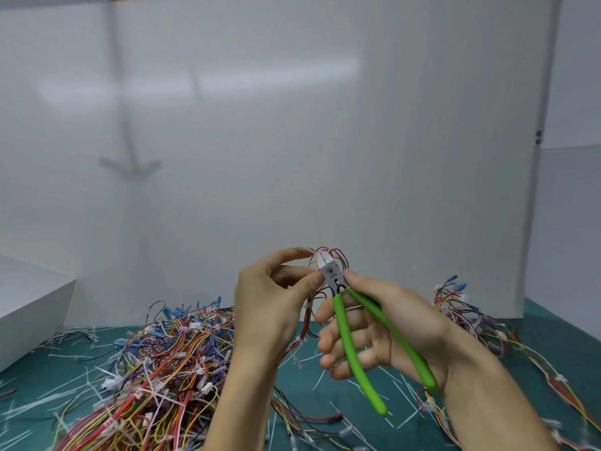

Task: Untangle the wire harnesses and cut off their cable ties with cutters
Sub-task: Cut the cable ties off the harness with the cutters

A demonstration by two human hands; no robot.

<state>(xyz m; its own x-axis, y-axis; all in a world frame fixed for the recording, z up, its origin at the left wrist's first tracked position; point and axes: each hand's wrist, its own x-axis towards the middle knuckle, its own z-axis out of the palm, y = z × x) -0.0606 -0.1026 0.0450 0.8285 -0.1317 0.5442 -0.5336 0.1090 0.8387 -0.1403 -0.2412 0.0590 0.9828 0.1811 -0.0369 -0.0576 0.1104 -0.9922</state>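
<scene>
1. The left hand (273, 304) pinches a thin harness of red, yellow and black wires (304, 323) between thumb and fingertips; it is held up above the bench, probably to keep it clear of the heaps; its tail hangs down.
2. The right hand (374, 327) curls its fingers round the green-handled steel cutters (341, 323); the handles are spread, and the nose points up into the wire loops just beside the left fingertips, seemingly poised for a snip; whether a tie sits between the blades is too small to tell.
3. A large tangled pile of multicoloured wire harnesses (156, 359) lies near left on the teal bench (367, 418); a smaller bunch of harnesses (461, 307) lies far right, well apart, perhaps to separate finished from unfinished.
4. Loose white plastic cable ties (320, 379) litter the bench; the work looks well begun, with much left.
</scene>
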